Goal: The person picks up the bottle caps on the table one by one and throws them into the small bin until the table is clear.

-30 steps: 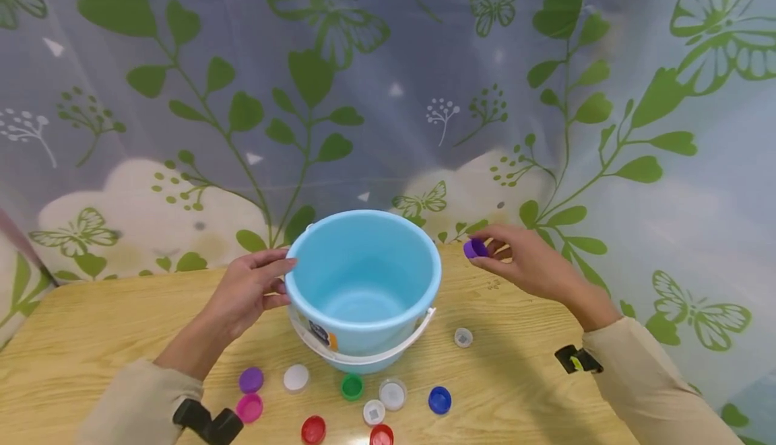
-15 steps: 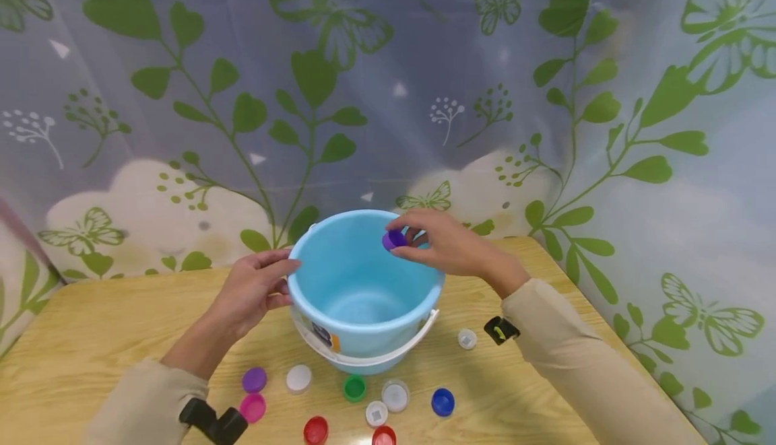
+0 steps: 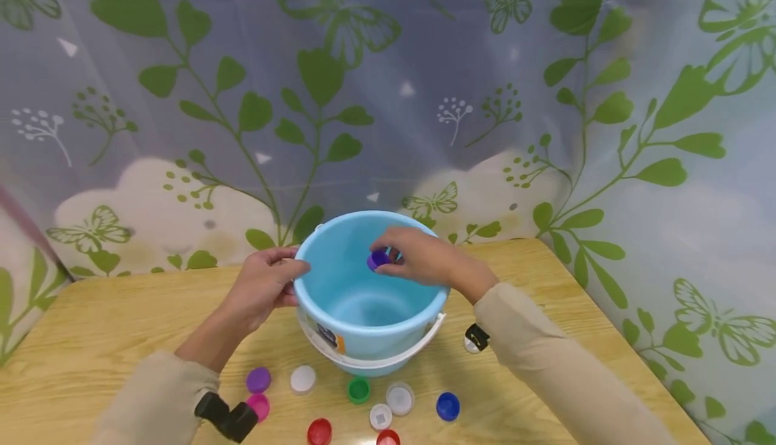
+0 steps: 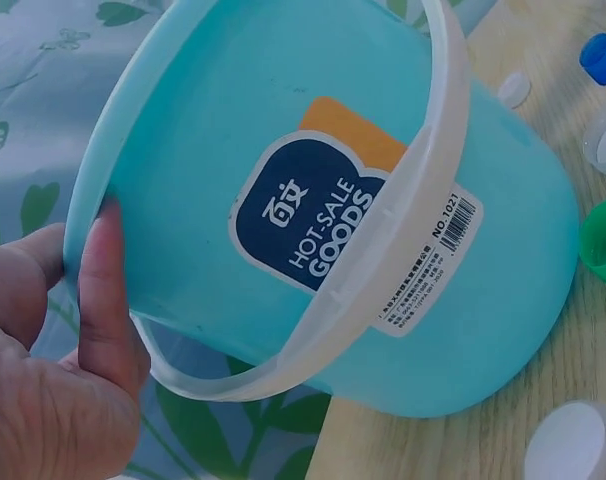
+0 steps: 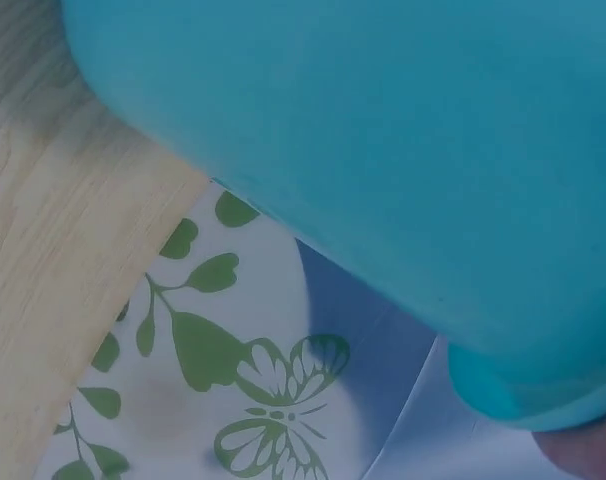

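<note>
A light blue bucket [image 3: 388, 338] with a white handle [image 4: 388, 240] stands on the table. My left hand [image 3: 263, 287] pinches its left rim, thumb over the edge and fingers outside. In the left wrist view, a dark "HOT-SALE GOODS" label [image 4: 293, 205] shows on the bucket wall. Over the bucket's mouth, within its rim outline, my right hand [image 3: 418, 256] holds a purple bottle cap [image 3: 378, 260] between thumb and fingers. The right wrist view has mostly the bucket's outer wall [image 5: 333, 130], with a bit of the hand [image 5: 588, 450] at the rim; the cap is hidden there.
Several loose caps lie in front of the bucket, among them a purple cap [image 3: 259, 380], a white cap [image 3: 303, 379], a green cap [image 3: 359, 390], a blue cap [image 3: 448, 406] and a red cap [image 3: 318, 431]. A patterned curtain [image 3: 364, 128] hangs behind the table [image 3: 151, 317].
My right hand has carried the purple cap leftward from beside the bucket to over its mouth, and slightly lower. The left hand keeps its hold on the rim.
</note>
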Demonstrator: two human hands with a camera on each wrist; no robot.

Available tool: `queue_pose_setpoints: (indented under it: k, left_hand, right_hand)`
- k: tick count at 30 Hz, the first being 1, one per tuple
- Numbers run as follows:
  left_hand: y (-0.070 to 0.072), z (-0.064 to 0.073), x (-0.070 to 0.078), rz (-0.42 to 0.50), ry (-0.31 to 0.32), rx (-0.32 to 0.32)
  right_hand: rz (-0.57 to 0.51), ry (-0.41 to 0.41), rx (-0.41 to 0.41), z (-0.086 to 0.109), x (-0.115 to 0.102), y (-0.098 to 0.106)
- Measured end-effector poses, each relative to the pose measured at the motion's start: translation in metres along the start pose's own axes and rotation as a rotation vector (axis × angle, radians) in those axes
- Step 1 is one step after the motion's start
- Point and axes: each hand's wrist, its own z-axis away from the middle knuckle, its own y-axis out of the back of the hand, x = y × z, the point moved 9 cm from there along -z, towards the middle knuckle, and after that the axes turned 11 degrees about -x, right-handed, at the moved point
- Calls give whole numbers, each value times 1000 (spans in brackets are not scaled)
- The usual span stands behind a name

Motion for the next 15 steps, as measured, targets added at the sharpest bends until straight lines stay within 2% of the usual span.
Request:
queue_pose_setpoints:
  k: [9, 15]
  left_hand:
    - [-2, -1, -2, 63, -12, 22]
    - [-1, -2, -5, 65, -17, 55]
  right_hand:
    - [64, -54, -82, 0, 0, -10]
    - [114, -67, -143, -2, 0, -17]
